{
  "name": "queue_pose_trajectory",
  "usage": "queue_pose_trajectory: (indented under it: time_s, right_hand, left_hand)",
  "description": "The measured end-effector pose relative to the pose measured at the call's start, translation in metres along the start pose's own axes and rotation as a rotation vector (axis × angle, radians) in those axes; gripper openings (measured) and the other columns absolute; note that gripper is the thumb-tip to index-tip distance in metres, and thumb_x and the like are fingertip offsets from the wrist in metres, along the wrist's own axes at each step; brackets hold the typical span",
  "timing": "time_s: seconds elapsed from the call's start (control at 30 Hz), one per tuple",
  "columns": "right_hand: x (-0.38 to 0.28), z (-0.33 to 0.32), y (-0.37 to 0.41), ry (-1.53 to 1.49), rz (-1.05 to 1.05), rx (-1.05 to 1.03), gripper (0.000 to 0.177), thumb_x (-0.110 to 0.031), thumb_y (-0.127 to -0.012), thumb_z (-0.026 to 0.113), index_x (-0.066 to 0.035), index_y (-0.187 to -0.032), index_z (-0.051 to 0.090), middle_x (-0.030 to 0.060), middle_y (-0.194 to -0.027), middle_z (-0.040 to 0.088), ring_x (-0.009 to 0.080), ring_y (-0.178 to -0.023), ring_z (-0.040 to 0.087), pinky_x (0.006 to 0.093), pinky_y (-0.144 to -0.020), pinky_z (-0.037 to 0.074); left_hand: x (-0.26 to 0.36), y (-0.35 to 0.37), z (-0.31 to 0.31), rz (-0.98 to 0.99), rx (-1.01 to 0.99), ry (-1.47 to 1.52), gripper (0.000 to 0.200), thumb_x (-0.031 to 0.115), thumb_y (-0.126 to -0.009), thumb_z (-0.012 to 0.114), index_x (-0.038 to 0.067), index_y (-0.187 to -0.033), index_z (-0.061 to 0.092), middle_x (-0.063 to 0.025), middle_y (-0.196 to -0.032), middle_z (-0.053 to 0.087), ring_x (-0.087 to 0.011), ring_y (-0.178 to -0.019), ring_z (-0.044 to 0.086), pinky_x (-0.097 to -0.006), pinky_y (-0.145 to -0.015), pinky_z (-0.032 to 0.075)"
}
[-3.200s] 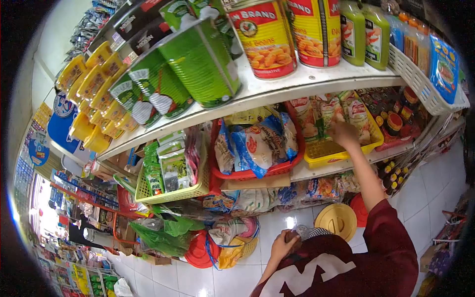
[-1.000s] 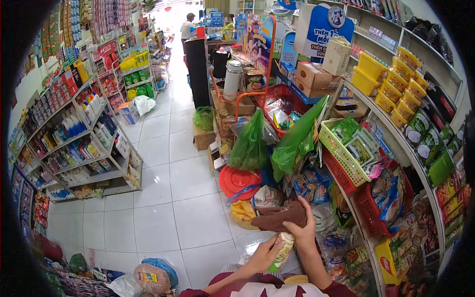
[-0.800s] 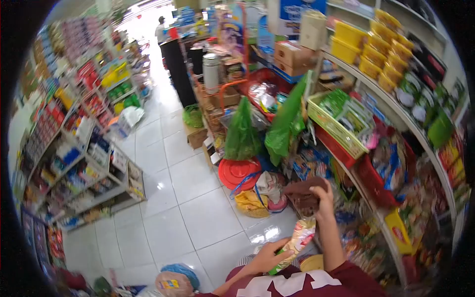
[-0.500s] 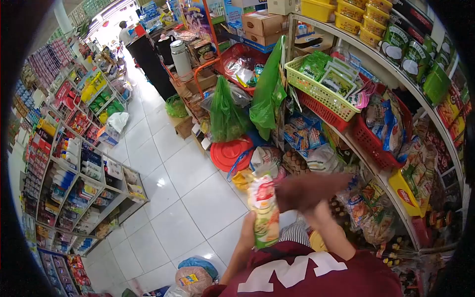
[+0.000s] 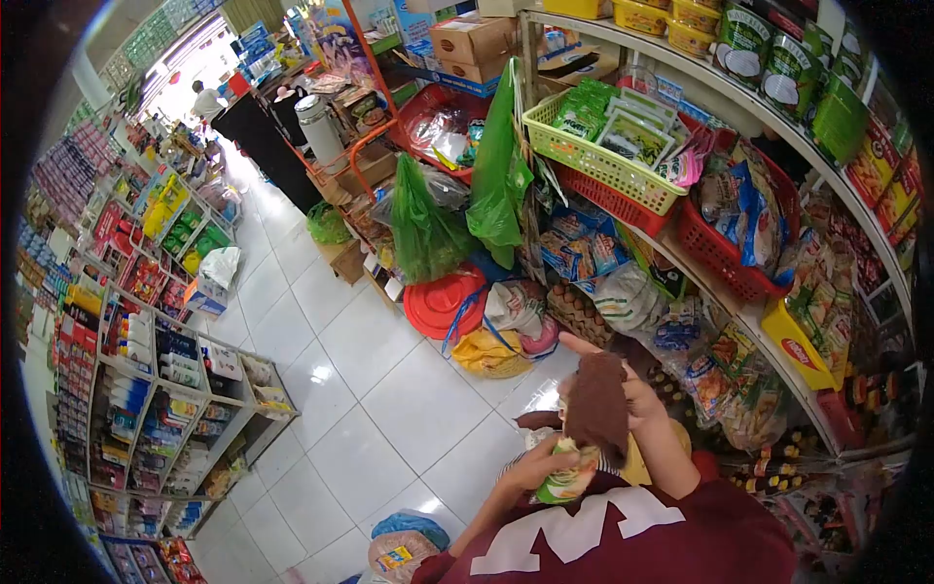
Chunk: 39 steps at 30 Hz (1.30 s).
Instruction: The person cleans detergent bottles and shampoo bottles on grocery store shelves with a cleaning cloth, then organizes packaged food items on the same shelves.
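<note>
Grocery shop: stocked shelves [image 5: 146,370], hanging packets [image 5: 584,253].

Green bags [image 5: 428,229] hang above red lid [image 5: 443,304] on white tiled floor [image 5: 331,389]; lime basket [image 5: 598,165] beside red basket [image 5: 725,268].

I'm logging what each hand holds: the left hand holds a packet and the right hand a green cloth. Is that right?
Not quite. In the head view the left hand holds the packet, but the cloth in the right hand is brown, not green.
</note>
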State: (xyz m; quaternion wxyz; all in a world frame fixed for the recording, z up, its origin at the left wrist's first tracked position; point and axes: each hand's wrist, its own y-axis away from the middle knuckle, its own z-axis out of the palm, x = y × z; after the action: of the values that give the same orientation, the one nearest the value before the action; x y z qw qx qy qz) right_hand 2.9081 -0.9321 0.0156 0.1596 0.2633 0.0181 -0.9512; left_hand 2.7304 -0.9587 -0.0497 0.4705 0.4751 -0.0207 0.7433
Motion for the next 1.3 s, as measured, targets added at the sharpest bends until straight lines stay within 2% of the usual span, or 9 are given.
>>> queue_pose_trajectory:
  time_s: [0.23, 0.57, 0.7, 0.8, 0.9, 0.97, 1.13, 1.2, 1.3]
  right_hand:
    - [-0.021, -0.001, -0.003, 0.412, -0.248, 0.349, 0.05, 0.008, -0.058, 0.052, 0.003, -0.107, 0.053, 0.0075, -0.095, 0.059, 0.0149, -0.087, 0.057, 0.0255, -0.078, 0.044]
    - [-0.052, -0.056, -0.022, 0.881, -0.798, 0.866, 0.044, -0.004, -0.071, 0.064, -0.003, -0.112, 0.046, 0.0091, -0.101, 0.056, 0.0174, -0.092, 0.054, 0.0295, -0.081, 0.043]
    - [-0.059, -0.066, 0.004, 0.563, -0.608, 0.646, 0.044, -0.021, -0.079, 0.061, 0.0, -0.114, 0.043, 0.0113, -0.105, 0.055, 0.0206, -0.094, 0.055, 0.0303, -0.08, 0.043]
    - [-0.035, -0.064, 0.005, 1.604, -0.224, 0.759, 0.053, -0.03, -0.068, 0.067, 0.003, -0.107, 0.052, 0.0195, -0.098, 0.06, 0.0294, -0.09, 0.058, 0.0354, -0.077, 0.044]
    - [-0.013, -0.081, 0.005, 1.704, -0.045, 0.664, 0.057, -0.037, -0.061, 0.072, 0.004, -0.097, 0.056, 0.0204, -0.085, 0.061, 0.03, -0.083, 0.06, 0.035, -0.072, 0.046]
    - [-0.009, -0.08, 0.005, 1.519, -0.152, 0.595, 0.058, -0.036, -0.067, 0.07, 0.005, -0.104, 0.053, 0.0192, -0.095, 0.06, 0.0252, -0.09, 0.059, 0.0322, -0.076, 0.044]
    - [-0.007, -0.033, 0.004, 0.89, -0.248, 0.191, 0.061, -0.02, -0.071, 0.066, 0.001, -0.121, 0.039, 0.0129, -0.122, 0.045, 0.0255, -0.113, 0.043, 0.036, -0.093, 0.034]
    - [0.004, 0.008, -0.009, 1.064, -0.294, -0.197, 0.067, -0.015, -0.063, 0.071, -0.003, -0.122, 0.041, 0.0127, -0.125, 0.042, 0.0256, -0.119, 0.037, 0.0365, -0.099, 0.027]
    - [0.034, 0.016, -0.004, 1.009, -0.271, 0.344, 0.061, -0.007, -0.06, 0.067, -0.005, -0.117, 0.047, 0.0129, -0.12, 0.046, 0.0226, -0.11, 0.044, 0.0328, -0.094, 0.032]
  left_hand:
    - [-0.003, -0.024, 0.002, 0.404, 0.108, -0.443, 0.023, 0.016, -0.079, 0.052, -0.003, -0.092, 0.054, -0.0071, -0.084, 0.06, -0.013, -0.074, 0.055, -0.0271, -0.069, 0.044]
    - [0.031, 0.02, -0.001, 0.162, 0.042, 0.36, 0.049, 0.035, -0.077, 0.051, -0.004, -0.106, 0.047, -0.0145, -0.088, 0.058, -0.0214, -0.073, 0.059, -0.0334, -0.062, 0.05]
    - [0.047, 0.031, -0.011, 0.291, 0.022, 0.379, 0.056, 0.044, -0.076, 0.045, -0.002, -0.106, 0.045, -0.0168, -0.079, 0.056, -0.0262, -0.067, 0.057, -0.0336, -0.061, 0.049]
    - [0.054, 0.031, -0.015, 0.348, -0.012, 0.377, 0.057, 0.048, -0.076, 0.041, -0.001, -0.103, 0.046, -0.0172, -0.08, 0.056, -0.0253, -0.067, 0.058, -0.0345, -0.06, 0.048]
    - [0.049, 0.029, -0.024, 0.302, -0.019, 0.39, 0.056, 0.047, -0.077, 0.041, -0.002, -0.105, 0.046, -0.016, -0.081, 0.057, -0.0248, -0.068, 0.058, -0.0344, -0.062, 0.049]
    - [0.055, 0.034, -0.009, 0.209, 0.276, 0.374, 0.053, 0.043, -0.079, 0.041, -0.002, -0.107, 0.046, -0.0142, -0.083, 0.057, -0.0236, -0.068, 0.058, -0.0328, -0.061, 0.049]
    - [0.022, -0.001, -0.037, 0.226, 0.074, 0.463, 0.041, 0.037, -0.086, 0.04, -0.001, -0.099, 0.052, -0.0085, -0.083, 0.058, -0.0152, -0.068, 0.058, -0.0279, -0.061, 0.047]
    - [-0.022, -0.033, -0.06, 0.461, 0.269, -0.144, 0.038, 0.032, -0.085, 0.045, -0.001, -0.102, 0.051, -0.0127, -0.095, 0.056, -0.0226, -0.081, 0.057, -0.0335, -0.072, 0.045]
    - [0.007, -0.02, 0.001, 0.622, 0.45, -0.854, 0.039, 0.032, -0.084, 0.046, 0.002, -0.109, 0.048, -0.015, -0.099, 0.056, -0.028, -0.086, 0.056, -0.0373, -0.073, 0.045]
